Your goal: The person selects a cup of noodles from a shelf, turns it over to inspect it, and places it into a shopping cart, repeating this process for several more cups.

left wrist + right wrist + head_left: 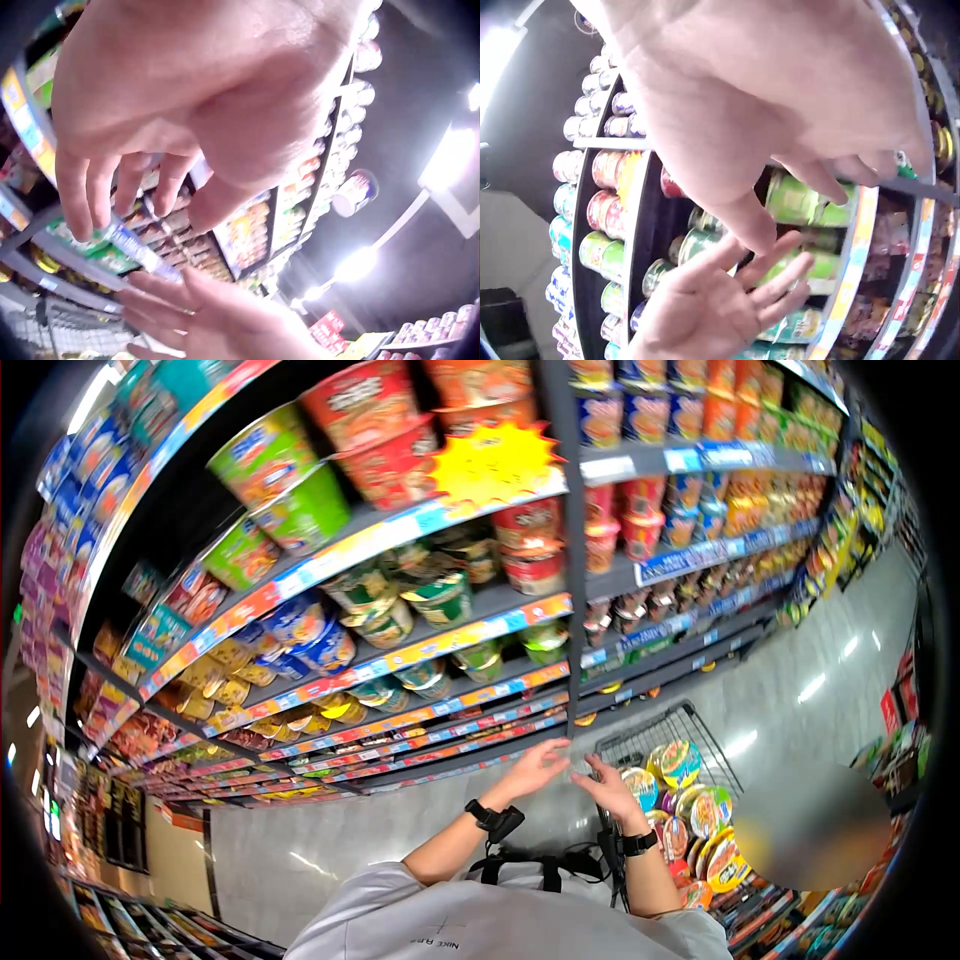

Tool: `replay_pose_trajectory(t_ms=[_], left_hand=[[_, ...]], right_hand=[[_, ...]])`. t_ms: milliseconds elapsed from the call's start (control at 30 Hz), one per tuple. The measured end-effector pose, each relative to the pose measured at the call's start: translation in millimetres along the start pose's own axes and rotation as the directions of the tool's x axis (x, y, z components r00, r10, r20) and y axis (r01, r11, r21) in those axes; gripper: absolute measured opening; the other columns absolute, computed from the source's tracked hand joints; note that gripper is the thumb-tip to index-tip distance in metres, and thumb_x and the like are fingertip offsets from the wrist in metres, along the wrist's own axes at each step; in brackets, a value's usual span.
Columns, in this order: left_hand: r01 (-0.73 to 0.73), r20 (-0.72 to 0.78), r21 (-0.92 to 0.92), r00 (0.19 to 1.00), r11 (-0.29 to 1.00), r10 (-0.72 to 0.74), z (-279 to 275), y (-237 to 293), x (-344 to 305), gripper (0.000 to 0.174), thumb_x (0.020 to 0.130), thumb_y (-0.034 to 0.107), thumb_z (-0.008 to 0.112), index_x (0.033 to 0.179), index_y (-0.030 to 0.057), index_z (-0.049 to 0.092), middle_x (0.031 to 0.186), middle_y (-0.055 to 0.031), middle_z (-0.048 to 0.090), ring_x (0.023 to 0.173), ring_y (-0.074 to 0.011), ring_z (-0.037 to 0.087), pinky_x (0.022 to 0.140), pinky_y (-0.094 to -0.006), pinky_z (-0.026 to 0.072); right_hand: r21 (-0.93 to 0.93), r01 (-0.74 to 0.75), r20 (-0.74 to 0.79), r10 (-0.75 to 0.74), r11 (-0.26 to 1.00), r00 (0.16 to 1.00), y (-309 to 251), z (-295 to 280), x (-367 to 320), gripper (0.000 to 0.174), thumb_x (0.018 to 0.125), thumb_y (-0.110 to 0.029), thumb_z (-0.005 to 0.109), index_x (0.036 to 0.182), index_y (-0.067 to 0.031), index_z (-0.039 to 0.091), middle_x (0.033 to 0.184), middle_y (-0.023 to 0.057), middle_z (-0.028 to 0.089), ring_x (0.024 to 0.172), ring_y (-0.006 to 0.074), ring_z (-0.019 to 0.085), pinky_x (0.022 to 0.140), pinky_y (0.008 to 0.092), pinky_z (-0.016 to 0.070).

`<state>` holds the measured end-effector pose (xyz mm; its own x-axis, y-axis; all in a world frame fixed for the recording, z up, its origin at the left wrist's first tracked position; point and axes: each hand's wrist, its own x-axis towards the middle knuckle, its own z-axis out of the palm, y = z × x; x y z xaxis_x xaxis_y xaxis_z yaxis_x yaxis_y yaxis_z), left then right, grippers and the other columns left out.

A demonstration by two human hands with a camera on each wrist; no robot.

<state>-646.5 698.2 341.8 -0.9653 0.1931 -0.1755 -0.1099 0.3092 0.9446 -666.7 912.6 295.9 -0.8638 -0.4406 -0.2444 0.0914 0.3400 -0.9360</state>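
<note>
In the head view my left hand [538,770] is held out in front of the body with its fingers loosely extended and nothing in it. Facing it, a short gap away, is my right hand [612,790], also bare, fingers spread. The left wrist view gives the left hand [202,97] close up, palm and bent fingertips visible, with the right one below it. From the right wrist, the right hand [780,97] fills the top, its thumb overlapping the left hand's fingers. Beside the right forearm stands a shopping cart [718,745] holding several instant noodle cups [712,812].
Tall shelves run along the aisle, stacked with noodle buckets [300,510] and cups [635,525]. A yellow starburst sign [497,463] hangs at a shelf edge. Grey floor [800,660] stretches beyond the cart. More goods line the right side.
</note>
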Motion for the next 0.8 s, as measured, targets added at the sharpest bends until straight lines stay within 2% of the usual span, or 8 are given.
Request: replay_pose_trajectory(t_ms=[133, 200, 433, 533, 667, 733, 767, 800], left_hand=[[-0.132, -0.193, -0.26, 0.978, 0.957, 0.083, -106, 94, -49, 0.045, 0.095, 0.015, 0.061, 0.136, 0.0025, 0.048, 0.134, -0.0086, 0.053, 0.121, -0.0172, 0.052, 0.098, -0.0309, 0.0461], [-0.421, -0.338, -0.124, 0.869, 0.898, 0.361, -162, 118, -65, 0.045, 0.094, 0.018, 0.063, 0.134, 0.004, 0.049, 0.136, -0.0103, 0.052, 0.126, -0.0233, 0.049, 0.095, -0.0335, 0.0493], [-0.694, -0.656, 0.108, 0.489, 0.712, 0.576, -299, 229, -108, 0.044, 0.091, 0.009, 0.064, 0.132, 0.001, 0.05, 0.13, -0.01, 0.052, 0.12, -0.0204, 0.051, 0.093, -0.0335, 0.0493], [-0.622, -0.668, 0.358, 0.351, 0.697, 0.656, -340, 254, -112, 0.047, 0.09, 0.011, 0.065, 0.133, 0.0006, 0.049, 0.13, -0.0141, 0.05, 0.124, -0.0223, 0.047, 0.094, -0.0339, 0.0489], [-0.643, -0.708, 0.362, 0.281, 0.675, 0.647, -373, 277, -116, 0.051, 0.089, 0.015, 0.065, 0.134, -0.0006, 0.047, 0.133, -0.0175, 0.049, 0.123, -0.0264, 0.051, 0.09, -0.0319, 0.0531], [-0.602, -0.715, 0.427, 0.231, 0.675, 0.659, -389, 288, -112, 0.055, 0.088, 0.016, 0.065, 0.135, -0.0047, 0.046, 0.136, -0.0213, 0.051, 0.131, -0.0302, 0.046, 0.104, -0.0367, 0.0395], [-0.564, -0.724, 0.461, 0.206, 0.685, 0.658, -396, 294, -109, 0.057, 0.088, 0.018, 0.066, 0.135, -0.0061, 0.044, 0.137, -0.024, 0.049, 0.133, -0.0324, 0.044, 0.106, -0.038, 0.0384], [-0.568, -0.722, 0.472, 0.19, 0.674, 0.665, -405, 297, -102, 0.057, 0.088, 0.018, 0.066, 0.135, -0.0061, 0.044, 0.137, -0.024, 0.049, 0.133, -0.0324, 0.044, 0.106, -0.038, 0.0384]], right_hand=[[0.259, 0.187, 0.102, -0.22, 0.947, 0.97, -122, 29, 32, 0.067, 0.086, -0.025, 0.072, 0.137, 0.0094, 0.043, 0.136, 0.0257, 0.05, 0.129, 0.0288, 0.048, 0.107, 0.0366, 0.038], [0.16, 0.337, 0.045, -0.348, 0.928, 0.936, -185, 32, 50, 0.059, 0.088, -0.018, 0.071, 0.134, 0.0076, 0.047, 0.125, 0.017, 0.06, 0.114, 0.021, 0.057, 0.097, 0.0336, 0.0466], [0.084, 0.757, -0.022, -0.758, 0.648, 0.652, -391, 78, 89, 0.046, 0.09, -0.014, 0.067, 0.131, 0.0011, 0.052, 0.127, 0.0111, 0.06, 0.117, 0.0184, 0.056, 0.099, 0.0325, 0.0444], [-0.04, 0.723, 0.045, -0.722, 0.689, 0.69, -460, 90, 89, 0.045, 0.092, -0.012, 0.065, 0.131, 0.0028, 0.05, 0.127, 0.0105, 0.059, 0.106, 0.0153, 0.059, 0.09, 0.0311, 0.0485], [-0.306, 0.798, 0.043, -0.83, 0.52, 0.557, -516, 95, 104, 0.062, 0.088, -0.025, 0.069, 0.136, 0.0042, 0.044, 0.129, 0.0138, 0.057, 0.09, 0.0146, 0.063, 0.076, 0.0277, 0.051], [-0.336, 0.856, 0.064, -0.897, 0.393, 0.437, -533, 95, 131, 0.067, 0.086, -0.027, 0.071, 0.138, 0.0048, 0.042, 0.133, 0.0148, 0.054, 0.086, 0.0144, 0.063, 0.074, 0.0279, 0.0514], [-0.336, 0.88, 0.046, -0.928, 0.335, 0.371, -539, 97, 143, 0.071, 0.085, -0.027, 0.072, 0.14, 0.0052, 0.039, 0.116, 0.0161, 0.063, 0.076, 0.0127, 0.062, 0.067, 0.0269, 0.0502], [-0.305, 0.851, 0.063, -0.883, 0.427, 0.465, -549, 99, 143, 0.078, 0.085, -0.026, 0.072, 0.145, 0.0052, 0.032, 0.089, 0.0125, 0.066, 0.065, 0.0109, 0.058, 0.057, 0.0262, 0.047]])
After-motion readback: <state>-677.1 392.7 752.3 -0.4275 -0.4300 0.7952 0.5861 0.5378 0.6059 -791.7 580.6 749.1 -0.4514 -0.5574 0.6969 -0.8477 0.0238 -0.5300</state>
